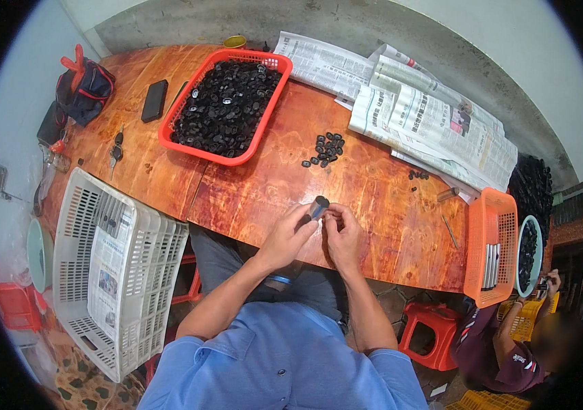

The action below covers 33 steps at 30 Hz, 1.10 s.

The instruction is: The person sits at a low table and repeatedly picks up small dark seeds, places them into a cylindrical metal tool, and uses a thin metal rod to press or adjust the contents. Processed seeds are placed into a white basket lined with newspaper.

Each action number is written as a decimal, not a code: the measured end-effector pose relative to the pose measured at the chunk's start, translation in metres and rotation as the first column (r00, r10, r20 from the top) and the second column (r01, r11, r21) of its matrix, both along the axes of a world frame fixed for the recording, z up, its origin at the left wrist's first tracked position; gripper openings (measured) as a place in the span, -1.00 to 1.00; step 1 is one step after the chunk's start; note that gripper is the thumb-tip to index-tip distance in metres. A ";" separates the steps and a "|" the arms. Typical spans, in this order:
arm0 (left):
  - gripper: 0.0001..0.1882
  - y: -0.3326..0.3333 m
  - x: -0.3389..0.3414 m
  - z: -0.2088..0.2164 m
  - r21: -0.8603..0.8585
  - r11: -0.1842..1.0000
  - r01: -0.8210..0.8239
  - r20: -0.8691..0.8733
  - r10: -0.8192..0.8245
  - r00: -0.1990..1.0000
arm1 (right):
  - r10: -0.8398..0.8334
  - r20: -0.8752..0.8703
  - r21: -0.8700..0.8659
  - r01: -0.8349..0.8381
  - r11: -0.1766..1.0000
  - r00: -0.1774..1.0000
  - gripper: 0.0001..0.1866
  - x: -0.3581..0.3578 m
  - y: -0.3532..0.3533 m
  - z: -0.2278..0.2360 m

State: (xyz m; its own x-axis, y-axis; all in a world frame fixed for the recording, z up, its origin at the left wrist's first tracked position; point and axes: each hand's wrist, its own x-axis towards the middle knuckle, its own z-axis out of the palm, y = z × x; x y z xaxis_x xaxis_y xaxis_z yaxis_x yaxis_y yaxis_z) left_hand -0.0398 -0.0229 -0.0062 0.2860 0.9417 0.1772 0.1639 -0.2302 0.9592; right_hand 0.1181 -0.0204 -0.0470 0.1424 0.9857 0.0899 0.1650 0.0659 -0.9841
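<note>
Over the table's near edge, my left hand [283, 240] is closed around a short, shiny dark tube [318, 208], tilted with its dark end away from me. My right hand [343, 238] is beside it, thumb and fingers pinched close to the tube; whatever they hold is too small or hidden to make out. Farther off on the wood lies a loose cluster of small black oval caps [327, 148]. Behind it to the left, a red plastic basket [238, 160] is heaped with many similar black pieces.
Newspapers [435, 126] cover the far right. An orange basket [505, 236] with metal tubes [490, 266] stands at the right edge, near a person in a maroon shirt [489, 348]. A white crate [158, 249] is at left; keys [117, 147] and a black case [154, 101] lie on the table.
</note>
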 end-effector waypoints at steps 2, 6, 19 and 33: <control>-0.61 -0.006 0.003 0.000 -0.056 0.998 0.006 0.115 0.000 0.993 | 0.019 0.003 -0.025 -0.019 1.000 1.000 -0.79 0.001 -0.001 0.005; -0.55 -0.014 0.002 0.005 -0.138 0.988 0.075 0.266 -0.036 0.963 | 0.086 -0.086 -0.047 -0.091 0.995 0.993 -0.76 0.003 -0.005 0.011; -0.61 -0.021 0.007 0.024 -0.327 0.944 -0.037 0.508 0.209 0.836 | 0.368 -0.392 -0.024 -0.409 0.912 0.843 -0.37 -0.007 -0.038 0.031; -0.75 -0.027 0.002 0.024 -0.504 0.856 0.115 0.562 0.224 0.796 | 0.089 0.232 0.176 -0.132 0.976 0.969 -0.47 -0.020 -0.050 0.041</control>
